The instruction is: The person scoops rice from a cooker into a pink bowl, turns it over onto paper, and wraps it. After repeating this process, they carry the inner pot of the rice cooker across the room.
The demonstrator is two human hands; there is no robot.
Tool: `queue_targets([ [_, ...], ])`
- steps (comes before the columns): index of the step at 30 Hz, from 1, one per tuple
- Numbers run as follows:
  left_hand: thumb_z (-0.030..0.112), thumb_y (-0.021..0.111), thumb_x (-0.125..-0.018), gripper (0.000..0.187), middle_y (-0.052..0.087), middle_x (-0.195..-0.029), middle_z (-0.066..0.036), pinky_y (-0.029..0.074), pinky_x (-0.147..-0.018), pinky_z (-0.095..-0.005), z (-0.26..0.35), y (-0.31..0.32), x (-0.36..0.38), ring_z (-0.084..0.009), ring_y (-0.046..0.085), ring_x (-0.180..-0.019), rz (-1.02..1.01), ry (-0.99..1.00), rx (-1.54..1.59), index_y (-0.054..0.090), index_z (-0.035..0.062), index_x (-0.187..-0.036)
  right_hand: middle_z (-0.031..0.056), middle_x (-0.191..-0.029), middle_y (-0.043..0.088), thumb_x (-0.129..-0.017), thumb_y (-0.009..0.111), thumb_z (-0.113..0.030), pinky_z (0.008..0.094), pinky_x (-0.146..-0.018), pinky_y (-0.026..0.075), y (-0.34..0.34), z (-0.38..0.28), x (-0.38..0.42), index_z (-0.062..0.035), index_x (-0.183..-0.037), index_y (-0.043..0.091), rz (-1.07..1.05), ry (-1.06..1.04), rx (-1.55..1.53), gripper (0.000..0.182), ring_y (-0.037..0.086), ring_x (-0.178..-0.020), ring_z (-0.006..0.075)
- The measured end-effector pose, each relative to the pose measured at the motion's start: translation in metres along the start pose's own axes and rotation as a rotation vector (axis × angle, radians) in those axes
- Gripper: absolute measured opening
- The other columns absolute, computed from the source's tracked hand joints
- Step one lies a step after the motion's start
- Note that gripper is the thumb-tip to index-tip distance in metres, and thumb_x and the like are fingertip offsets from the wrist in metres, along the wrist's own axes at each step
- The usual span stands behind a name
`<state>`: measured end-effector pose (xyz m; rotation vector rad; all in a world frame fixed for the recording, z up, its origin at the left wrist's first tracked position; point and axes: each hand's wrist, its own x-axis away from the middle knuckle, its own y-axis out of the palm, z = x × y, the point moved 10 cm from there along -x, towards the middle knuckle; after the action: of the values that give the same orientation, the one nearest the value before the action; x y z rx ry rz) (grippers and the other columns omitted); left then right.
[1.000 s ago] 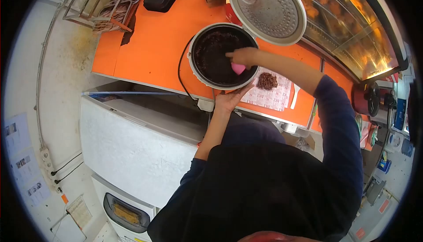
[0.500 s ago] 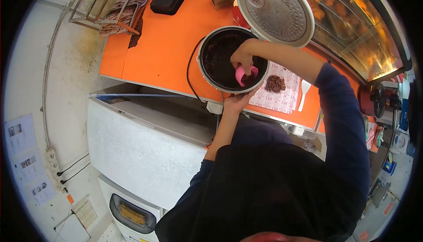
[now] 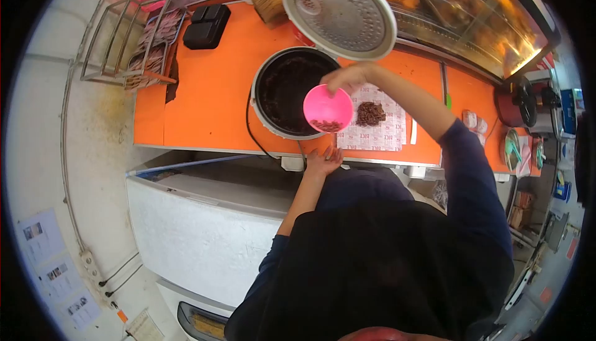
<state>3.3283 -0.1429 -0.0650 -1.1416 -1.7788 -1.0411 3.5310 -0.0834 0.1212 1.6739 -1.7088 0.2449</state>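
A pink bowl is in my right hand, held by its rim and tipped so the inside shows, with a little brown-red food at its lower side. It hangs over the right edge of the rice cooker pot, whose dark inside has reddish-brown residue. To the right, a mound of dark brown rice-like food lies on printed wrapping paper. My left hand is at the counter's front edge below the pot, fingers apart and holding nothing.
Behind the pot stands its raised lid. A white utensil lies beside the paper. On the orange counter sit black food boxes and a metal rack. A lit glass display case stands at the back right.
My right hand has lifted the pink bowl out of the pot and turned its opening into view. My left hand has come away from the pot's rim. The camera view has shifted.
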Motion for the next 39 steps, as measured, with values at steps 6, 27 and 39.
queue_targets([
  [6,0.03,0.049,-0.089,0.033,0.049,-0.111,-0.016,0.046,-0.088,-0.0428,0.024,-0.032,-0.055,-0.033,0.05,-0.108,-0.03,0.168,-0.671,0.054,0.0018,-0.106,0.0079,-0.108,0.062,-0.082,0.066,-0.031,0.0277,-0.082,0.052,-0.061,0.112,0.1,0.0009,-0.119,0.054,0.348,-0.091,-0.269,0.051,0.063,-0.09,0.0131],
  [27,0.013,0.063,-0.079,0.06,0.052,-0.121,-0.031,0.035,-0.101,-0.0436,0.003,0.1,-0.061,-0.0416,0.048,-0.117,-0.015,1.343,-1.805,0.04,-0.0123,-0.129,0.0072,-0.092,0.056,-0.088,0.064,-0.042,0.0267,-0.05,0.048,-0.114,0.402,0.224,0.0026,-0.117,0.051,1.878,-0.614,-0.945,0.055,0.056,-0.075,0.0119],
  [39,0.002,0.062,-0.081,0.044,0.054,-0.123,-0.028,0.034,-0.102,-0.0394,0.028,0.105,-0.07,-0.0388,0.051,-0.115,-0.161,1.453,-2.01,0.048,-0.0127,-0.121,0.0207,-0.082,0.066,-0.094,0.05,-0.032,0.0404,-0.071,0.051,-0.158,0.434,0.334,0.0029,-0.1,0.063,2.425,0.034,-0.404,0.038,0.065,-0.078,0.0336],
])
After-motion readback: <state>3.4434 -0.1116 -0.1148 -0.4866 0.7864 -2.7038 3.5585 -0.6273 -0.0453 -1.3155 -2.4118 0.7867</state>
